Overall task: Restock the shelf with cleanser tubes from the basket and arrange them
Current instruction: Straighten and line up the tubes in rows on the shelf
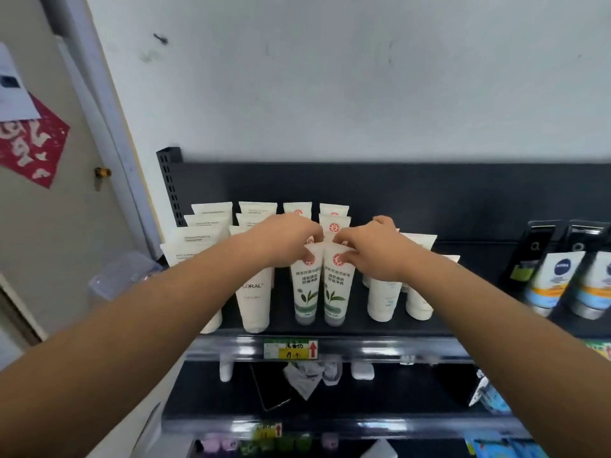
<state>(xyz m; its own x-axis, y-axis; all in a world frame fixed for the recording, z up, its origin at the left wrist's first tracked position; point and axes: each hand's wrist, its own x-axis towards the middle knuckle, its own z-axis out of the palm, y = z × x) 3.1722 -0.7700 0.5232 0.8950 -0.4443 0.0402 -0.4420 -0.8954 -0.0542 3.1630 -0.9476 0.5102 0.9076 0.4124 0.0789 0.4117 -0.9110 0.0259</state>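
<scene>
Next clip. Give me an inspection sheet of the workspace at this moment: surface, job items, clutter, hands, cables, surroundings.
Surface: black top shelf, tubes standing cap-down in rows.
Job's things: left green-leaf tube and right green-leaf tube side by side at the front; white tubes flank them; basket not in view.
Clutter: crumpled grey item on the lower shelf.
Hands: left hand pinches the left green-leaf tube's top; right hand pinches the right green-leaf tube's top.
Cables: nothing seen.
Surroundings: white wall behind; door with red paper to the left; Nivea tubes at right.
</scene>
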